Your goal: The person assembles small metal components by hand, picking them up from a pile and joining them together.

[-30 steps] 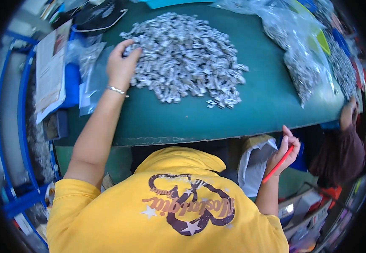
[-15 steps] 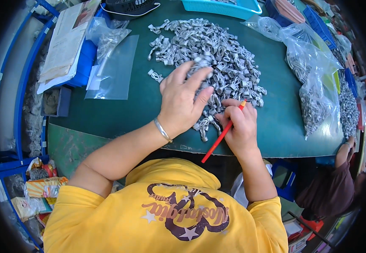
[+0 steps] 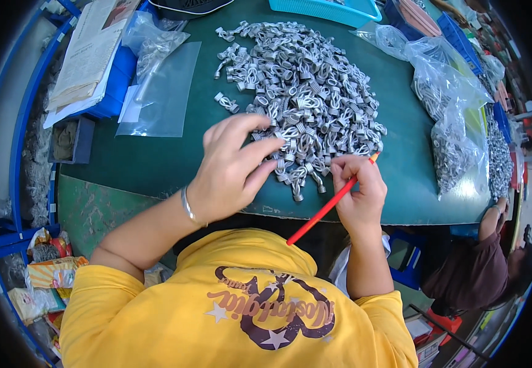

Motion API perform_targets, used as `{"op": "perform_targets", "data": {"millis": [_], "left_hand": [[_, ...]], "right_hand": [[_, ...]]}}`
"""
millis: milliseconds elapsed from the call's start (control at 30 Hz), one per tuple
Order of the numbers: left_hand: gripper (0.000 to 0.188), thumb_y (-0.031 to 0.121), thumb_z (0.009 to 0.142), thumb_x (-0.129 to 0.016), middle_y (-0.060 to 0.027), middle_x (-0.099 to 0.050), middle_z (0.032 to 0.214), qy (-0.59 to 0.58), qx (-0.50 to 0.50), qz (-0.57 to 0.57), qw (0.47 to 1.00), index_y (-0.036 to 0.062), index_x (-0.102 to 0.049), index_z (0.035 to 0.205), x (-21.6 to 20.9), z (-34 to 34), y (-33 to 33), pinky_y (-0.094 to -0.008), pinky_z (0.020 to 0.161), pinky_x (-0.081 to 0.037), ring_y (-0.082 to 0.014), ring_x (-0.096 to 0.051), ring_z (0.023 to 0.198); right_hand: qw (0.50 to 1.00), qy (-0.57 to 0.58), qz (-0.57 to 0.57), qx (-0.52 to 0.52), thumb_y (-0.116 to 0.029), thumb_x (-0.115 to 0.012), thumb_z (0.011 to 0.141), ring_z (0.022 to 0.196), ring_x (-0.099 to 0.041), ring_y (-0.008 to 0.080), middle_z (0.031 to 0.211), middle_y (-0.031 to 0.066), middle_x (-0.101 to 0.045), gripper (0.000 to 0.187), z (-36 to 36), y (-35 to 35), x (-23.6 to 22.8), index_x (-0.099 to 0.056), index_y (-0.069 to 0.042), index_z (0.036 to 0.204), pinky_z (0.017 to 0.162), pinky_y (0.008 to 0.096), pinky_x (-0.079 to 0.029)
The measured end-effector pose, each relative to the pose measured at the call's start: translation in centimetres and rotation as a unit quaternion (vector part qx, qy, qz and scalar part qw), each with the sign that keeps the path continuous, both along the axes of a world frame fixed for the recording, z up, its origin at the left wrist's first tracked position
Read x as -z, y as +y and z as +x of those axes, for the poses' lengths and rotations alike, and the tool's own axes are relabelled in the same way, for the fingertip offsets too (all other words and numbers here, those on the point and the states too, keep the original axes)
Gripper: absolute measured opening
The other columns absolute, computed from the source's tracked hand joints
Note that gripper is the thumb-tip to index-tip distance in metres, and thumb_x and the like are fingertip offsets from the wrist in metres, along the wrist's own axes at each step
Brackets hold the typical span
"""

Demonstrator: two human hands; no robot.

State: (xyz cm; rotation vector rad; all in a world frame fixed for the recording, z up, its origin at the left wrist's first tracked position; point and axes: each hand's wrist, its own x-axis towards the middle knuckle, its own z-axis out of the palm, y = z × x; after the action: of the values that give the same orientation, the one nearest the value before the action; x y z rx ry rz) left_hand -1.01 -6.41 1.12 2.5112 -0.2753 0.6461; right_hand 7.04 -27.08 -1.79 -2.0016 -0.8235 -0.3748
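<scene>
We hold our left hand (image 3: 228, 164), fingers spread, at the near-left edge of the grey looped pieces (image 3: 318, 92) heaped on the green table (image 3: 404, 184). Our right hand (image 3: 362, 190) grips a red pencil (image 3: 319, 216).

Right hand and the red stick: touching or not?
Touching. The head view shows it: the right hand is curled around the red stick, whose ends stick out on either side.

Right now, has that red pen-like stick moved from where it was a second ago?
Yes. Against the green table, the red pen-like stick has gone left and forward, toward the heap of grey loops.
</scene>
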Motion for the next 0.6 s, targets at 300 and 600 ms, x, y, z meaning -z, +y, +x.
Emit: {"op": "perform_targets", "data": {"millis": [300, 600], "left_hand": [[0.029, 0.003, 0.066, -0.068, -0.009, -0.054, 0.089, 0.084, 0.062, -0.089, 0.991, 0.0038, -0.061, 0.094, 2.5, -2.6, -2.5, -0.0328, 0.071, -0.042, -0.0256, -0.053, 0.08], [0.026, 0.001, 0.065, -0.068, -0.0089, -0.055, 0.088, 0.058, 0.043, -0.161, 0.984, 0.0033, -0.062, 0.09, 2.6, -2.6, -3.4, -0.0323, 0.073, -0.045, -0.0255, -0.054, 0.081]], "right_hand": [[0.99, -0.082, -0.117, -0.004, 0.002, -0.067, 0.062, 0.071, -0.051, 0.0265, 0.079, 0.0056, -0.059, 0.024, -1.3, 0.1, 0.4, -0.047, -0.006, 0.073, 0.063, 0.0369, -0.037], [0.998, 0.013, -0.022, -0.049, 0.008, -0.064, 0.064, 0.069, -0.057, 0.0274, 0.077, 0.0105, -0.06, 0.024, -1.4, -0.3, 0.3, -0.045, -0.004, 0.074, 0.061, 0.0334, -0.046]]}}
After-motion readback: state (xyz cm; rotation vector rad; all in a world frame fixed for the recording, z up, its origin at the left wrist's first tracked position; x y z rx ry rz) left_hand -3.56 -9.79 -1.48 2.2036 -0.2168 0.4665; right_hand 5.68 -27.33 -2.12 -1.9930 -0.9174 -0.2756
